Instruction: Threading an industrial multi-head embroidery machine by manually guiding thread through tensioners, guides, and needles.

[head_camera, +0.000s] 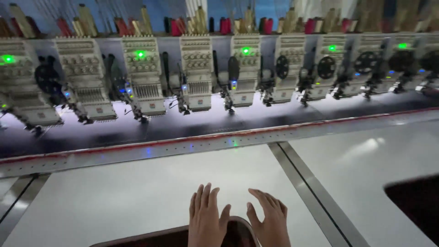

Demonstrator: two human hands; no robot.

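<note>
My left hand [206, 218] and my right hand [271, 218] lie flat, palms down, on the white table top [128, 196] at the bottom middle of the head view. Their fingers are spread and point away from me. Neither hand holds anything. Both wrists rest over the rounded rim of a dark cut-out [238, 233] in the table's near edge. Beyond the table stands a long row of embroidery heads [196, 73], with dark fabric [183, 126] stretched beneath their needles.
A metal frame rail with a red edge [219, 142] runs across between table and fabric. A metal strip [311, 187] divides the table panels diagonally on the right. Another dark cut-out [416, 206] is at the right edge. Thread cones [173, 25] line the top.
</note>
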